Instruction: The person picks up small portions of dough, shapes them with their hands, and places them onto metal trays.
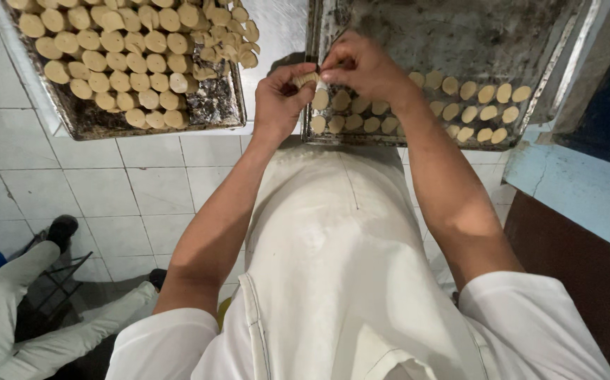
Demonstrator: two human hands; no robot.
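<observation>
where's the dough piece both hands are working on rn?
Head view, top centre: the dough piece is pinched between the left hand and right hand, over the left edge of the right-hand tray, just above its rows of dough rounds.

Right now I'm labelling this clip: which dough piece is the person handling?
Go to the right-hand baking tray, near its left edge. There the left hand and right hand meet. The dough piece is the one pinched between the fingertips, lifted above the flat rows.
</observation>
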